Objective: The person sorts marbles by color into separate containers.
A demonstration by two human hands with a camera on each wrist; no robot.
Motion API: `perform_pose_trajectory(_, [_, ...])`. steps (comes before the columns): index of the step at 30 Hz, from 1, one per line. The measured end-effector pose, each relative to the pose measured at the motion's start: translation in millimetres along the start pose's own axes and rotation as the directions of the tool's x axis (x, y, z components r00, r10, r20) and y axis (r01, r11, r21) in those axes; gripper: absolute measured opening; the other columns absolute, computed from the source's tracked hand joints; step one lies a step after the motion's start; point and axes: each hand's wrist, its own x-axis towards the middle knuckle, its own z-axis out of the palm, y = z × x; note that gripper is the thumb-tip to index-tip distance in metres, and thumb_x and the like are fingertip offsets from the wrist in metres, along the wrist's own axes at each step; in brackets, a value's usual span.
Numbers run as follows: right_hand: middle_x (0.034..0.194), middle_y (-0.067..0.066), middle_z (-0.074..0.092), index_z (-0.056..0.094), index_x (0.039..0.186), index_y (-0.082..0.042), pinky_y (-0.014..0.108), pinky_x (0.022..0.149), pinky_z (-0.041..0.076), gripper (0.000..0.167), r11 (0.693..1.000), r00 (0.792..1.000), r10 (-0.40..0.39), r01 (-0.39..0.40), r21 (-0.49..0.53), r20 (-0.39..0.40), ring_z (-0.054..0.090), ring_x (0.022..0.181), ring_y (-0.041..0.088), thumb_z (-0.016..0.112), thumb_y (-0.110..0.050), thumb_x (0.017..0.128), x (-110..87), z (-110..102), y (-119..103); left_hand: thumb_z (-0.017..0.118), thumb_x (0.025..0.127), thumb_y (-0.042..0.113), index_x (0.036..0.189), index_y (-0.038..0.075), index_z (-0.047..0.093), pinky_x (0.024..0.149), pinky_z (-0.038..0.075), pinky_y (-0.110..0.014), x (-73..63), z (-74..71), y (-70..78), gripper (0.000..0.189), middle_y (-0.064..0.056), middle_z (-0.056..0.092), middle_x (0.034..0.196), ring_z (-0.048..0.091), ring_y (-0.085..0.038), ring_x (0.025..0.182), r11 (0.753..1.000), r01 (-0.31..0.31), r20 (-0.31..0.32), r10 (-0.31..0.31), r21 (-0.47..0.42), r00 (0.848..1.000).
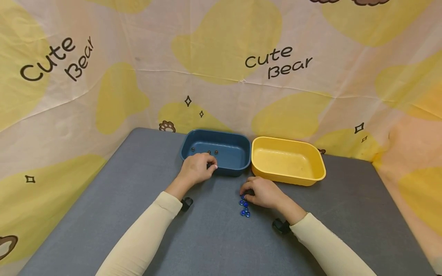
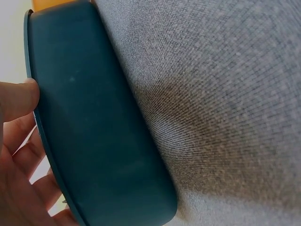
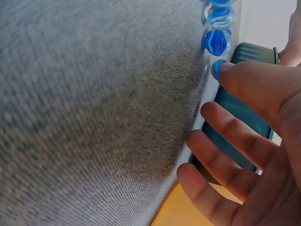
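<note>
My left hand [image 1: 197,168] is at the front left rim of the blue bin [image 1: 226,168]. In the left wrist view the thumb [image 2: 29,96] touches the rim from outside, and the bent fingers reach over to the inner side. A few small brown marbles [image 1: 216,152] lie inside the bin. On the grey table my right hand [image 1: 264,192] is down at a loose row of blue marbles [image 1: 245,204]. Its thumb [image 3: 240,75] presses against one blue glass marble [image 3: 217,68] at the row's far end; the index finger is hidden behind it, and the other fingers are spread.
A yellow bin [image 1: 290,178] stands right beside the blue one, with no marbles seen inside. Behind both bins hangs a patterned cloth backdrop [image 1: 221,92]. The grey tabletop [image 1: 214,237] stretches out in front. Dark straps [image 1: 281,226] sit at both wrists.
</note>
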Motion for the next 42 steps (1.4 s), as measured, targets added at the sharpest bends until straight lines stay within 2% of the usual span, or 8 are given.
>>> perform_pose_trajectory(16, [0.09,-0.008,0.064,0.074,0.095,-0.023,0.025,0.071,0.05,0.01,1.0,0.999,-0.018,0.018,-0.002,-0.03,0.058,0.077,0.01,0.073,-0.023,0.085,-7.8,-22.6,-1.6,0.065,0.091,0.031,0.093,0.026,0.073,0.063,0.049,-0.032,0.4,-1.7,1.9,0.009,0.007,0.068,0.092,0.06,-0.012,0.073,1.0,-0.005,0.0,0.005,0.01,1.0])
perform_pose_trajectory(22, [0.093,-0.002,0.066,0.075,0.095,-0.021,0.026,0.072,0.05,0.011,0.999,0.998,-0.034,0.034,-0.004,-0.045,0.06,0.081,0.015,0.073,-0.022,0.085,-9.9,-32.7,-3.2,0.064,0.092,0.031,0.093,0.026,0.072,0.064,0.05,-0.032,0.7,-2.6,2.1,0.01,0.007,0.068,0.093,0.061,-0.012,0.074,1.0,-0.004,0.008,0.004,0.015,1.0])
perform_pose_trajectory(27, [0.089,-0.004,0.063,0.075,0.095,-0.022,0.026,0.068,0.047,0.012,0.998,0.997,-0.044,0.041,-0.041,-0.057,0.055,0.078,0.013,0.073,-0.024,0.084,-10.2,-39.8,-4.4,0.064,0.091,0.031,0.092,0.025,0.072,0.063,0.049,-0.032,0.4,-2.1,1.9,0.009,0.007,0.068,0.093,0.059,-0.011,0.073,1.0,0.001,0.011,-0.001,0.006,1.0])
perform_pose_trajectory(33, [0.089,-0.008,0.061,0.074,0.094,-0.023,0.027,0.07,0.048,0.011,0.997,0.996,-0.039,0.033,-0.076,-0.081,0.054,0.081,0.01,0.074,-0.023,0.083,-9.6,-49.1,-4.1,0.066,0.091,0.029,0.09,0.025,0.072,0.065,0.05,-0.034,1.3,-1.0,1.7,0.007,0.007,0.067,0.09,0.059,-0.012,0.073,1.0,0.004,0.001,-0.004,0.007,1.0])
perform_pose_trajectory(42, [0.092,-0.004,0.065,0.074,0.094,-0.022,0.028,0.072,0.048,0.01,0.998,0.994,-0.022,0.016,-0.061,-0.104,0.056,0.081,0.012,0.073,-0.022,0.084,-9.6,-62.5,-3.3,0.065,0.091,0.03,0.091,0.025,0.072,0.065,0.05,-0.034,2.0,0.0,0.5,0.009,0.006,0.068,0.091,0.06,-0.013,0.073,1.0,-0.009,-0.006,0.009,0.009,1.0])
